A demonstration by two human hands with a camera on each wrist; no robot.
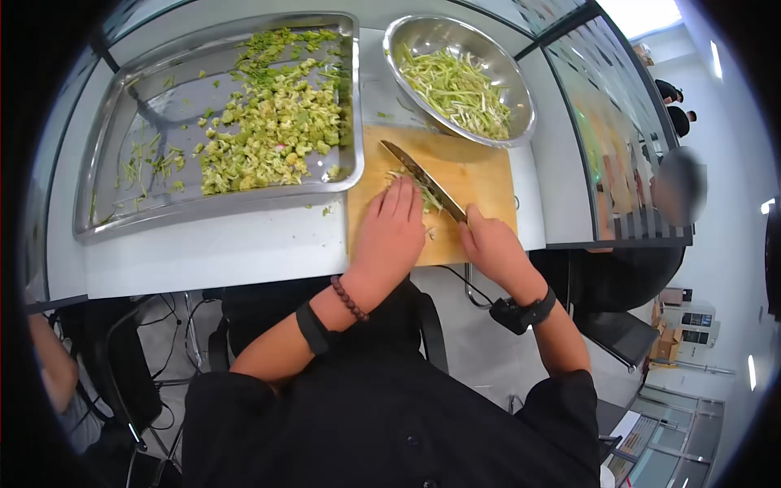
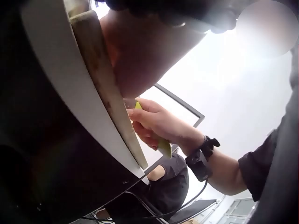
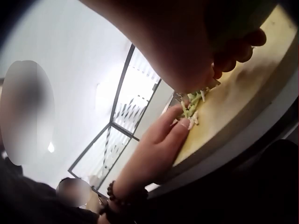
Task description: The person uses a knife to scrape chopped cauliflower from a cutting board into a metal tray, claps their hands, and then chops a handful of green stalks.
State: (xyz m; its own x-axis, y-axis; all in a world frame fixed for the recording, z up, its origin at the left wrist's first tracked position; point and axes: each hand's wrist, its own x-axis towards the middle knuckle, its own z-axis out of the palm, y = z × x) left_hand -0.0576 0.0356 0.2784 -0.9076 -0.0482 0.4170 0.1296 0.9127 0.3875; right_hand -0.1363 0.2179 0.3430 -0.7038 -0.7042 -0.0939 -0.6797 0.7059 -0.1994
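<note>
My right hand (image 1: 495,250) grips the handle of a kitchen knife (image 1: 425,180); the handle's yellow-green end shows in the left wrist view. The blade slants up and left across a wooden cutting board (image 1: 484,171). Beside the blade, my left hand (image 1: 390,236) rests on the board with fingers stretched forward, their tips on a small heap of pale green vegetable shreds (image 1: 431,201). From the right wrist view, the left thumb and fingers touch these shreds (image 3: 192,109) close to the knife hand. Part of the heap is hidden under the left fingers.
A large steel tray (image 1: 163,207) with chopped pale green florets (image 1: 272,134) and green bits stands left of the board. Behind the board, a steel bowl (image 1: 521,102) of green shreds overlaps its far edge. Small scraps lie on the white table (image 1: 244,260). Other people sit nearby.
</note>
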